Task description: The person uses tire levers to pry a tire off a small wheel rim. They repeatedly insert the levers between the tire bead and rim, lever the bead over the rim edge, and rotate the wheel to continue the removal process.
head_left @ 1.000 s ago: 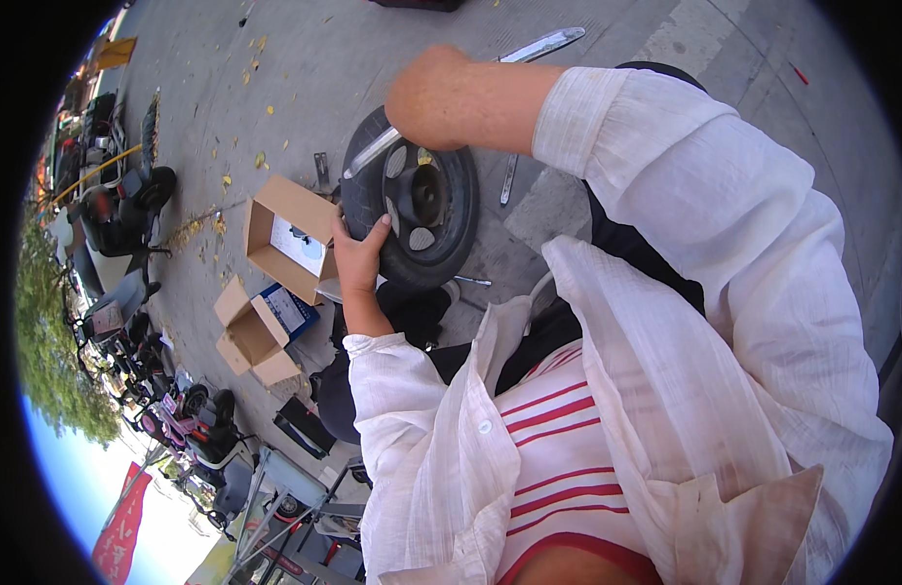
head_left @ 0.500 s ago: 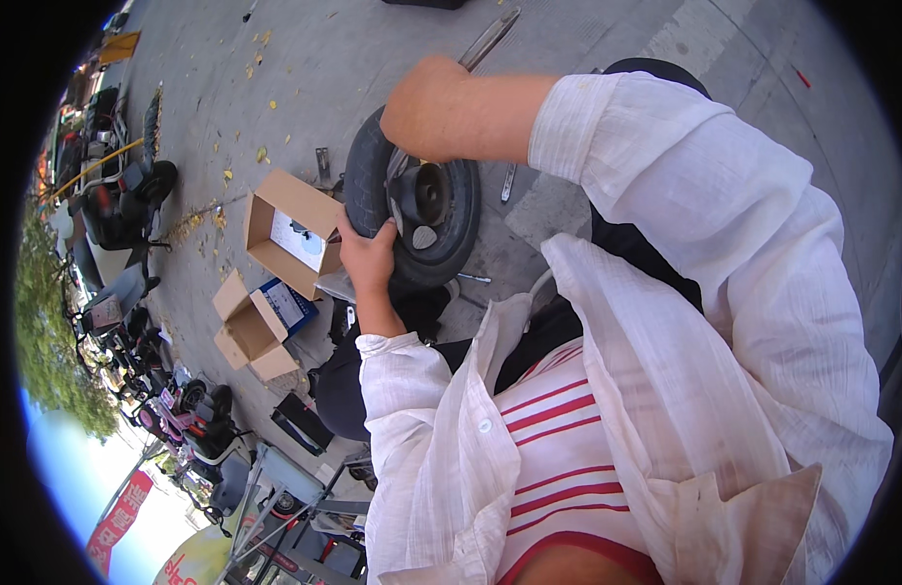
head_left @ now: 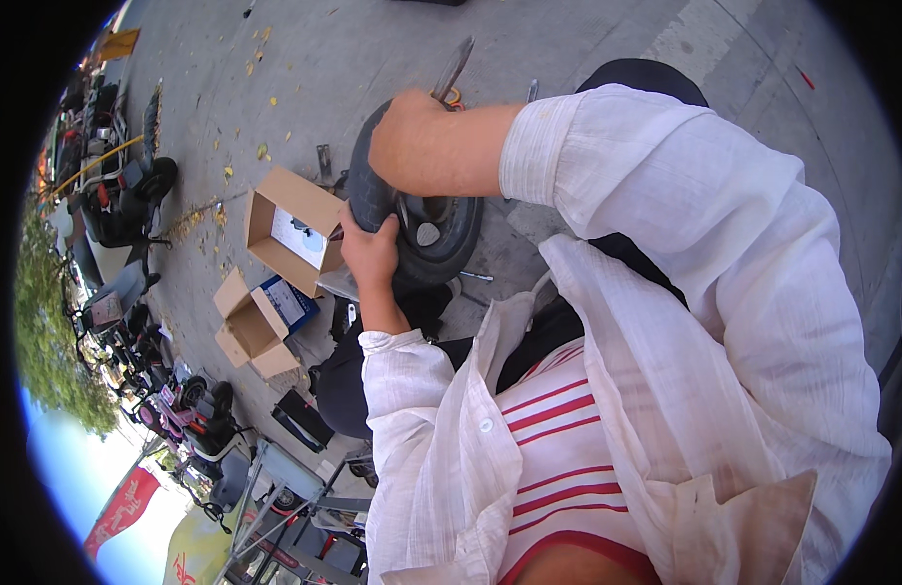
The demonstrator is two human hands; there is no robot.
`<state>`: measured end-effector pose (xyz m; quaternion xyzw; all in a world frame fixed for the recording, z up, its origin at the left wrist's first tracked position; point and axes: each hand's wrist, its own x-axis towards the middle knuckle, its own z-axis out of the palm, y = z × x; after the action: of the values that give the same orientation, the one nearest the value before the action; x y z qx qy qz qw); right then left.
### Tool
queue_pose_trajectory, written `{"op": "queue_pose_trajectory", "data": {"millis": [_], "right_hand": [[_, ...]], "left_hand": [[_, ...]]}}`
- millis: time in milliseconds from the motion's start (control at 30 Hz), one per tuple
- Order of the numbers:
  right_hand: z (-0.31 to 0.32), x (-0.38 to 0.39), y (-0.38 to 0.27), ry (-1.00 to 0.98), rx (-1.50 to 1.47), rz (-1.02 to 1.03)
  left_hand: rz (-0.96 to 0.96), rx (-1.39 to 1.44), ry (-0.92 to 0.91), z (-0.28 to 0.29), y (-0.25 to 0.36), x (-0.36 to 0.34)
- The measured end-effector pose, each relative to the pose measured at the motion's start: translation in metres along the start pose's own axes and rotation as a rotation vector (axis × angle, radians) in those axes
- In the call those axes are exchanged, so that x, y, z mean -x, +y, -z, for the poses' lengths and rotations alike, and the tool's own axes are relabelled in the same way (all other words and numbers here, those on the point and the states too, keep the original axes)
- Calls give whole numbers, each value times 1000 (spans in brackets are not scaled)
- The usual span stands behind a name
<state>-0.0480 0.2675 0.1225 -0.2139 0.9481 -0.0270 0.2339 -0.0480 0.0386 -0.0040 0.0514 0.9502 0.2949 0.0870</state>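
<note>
Right hand (head_left: 397, 146) closed round a metal bar (head_left: 455, 70), left hand (head_left: 370, 253) gripping the tyre (head_left: 371, 203) beside the larger open carton (head_left: 300, 195); best, I'd judge, to brace firmly, lever steadily, thumb clear of the bar.

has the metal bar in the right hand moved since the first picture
Yes, the far end of the metal bar has swung left, farther from the pale ground stripe.

loose white shirt (head_left: 709, 322), red-striped white top (head_left: 560, 444) with red neckline (head_left: 582, 538), black trousers (head_left: 345, 400).
</note>
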Motion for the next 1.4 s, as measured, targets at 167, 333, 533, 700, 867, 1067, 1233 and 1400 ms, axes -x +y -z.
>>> {"op": "queue_pose_trajectory", "data": {"millis": [167,333,533,700,867,1067,1233,1400], "right_hand": [[-1,-13,-1,-81,-25,-10],[-12,-14,-11,108,-44,-35],[-55,-10,0,200,-204,-9],[-84,-6,5,216,-303,-51],[-120,-15,16,257,-323,-74],[-160,-33,3,124,-260,-169],[-225,-58,-20,164,-424,-231],[-251,-65,-52,103,-544,-273]], "left_hand": [[27,21,5,0,11,0],[14,-21,83,14,0,5],[64,47,32,18,-13,2],[59,72,33,13,-10,5],[47,150,8,19,-5,11],[-2,182,47,17,-7,20],[-39,210,48,14,-13,31],[-68,252,109,6,-16,47]]}}
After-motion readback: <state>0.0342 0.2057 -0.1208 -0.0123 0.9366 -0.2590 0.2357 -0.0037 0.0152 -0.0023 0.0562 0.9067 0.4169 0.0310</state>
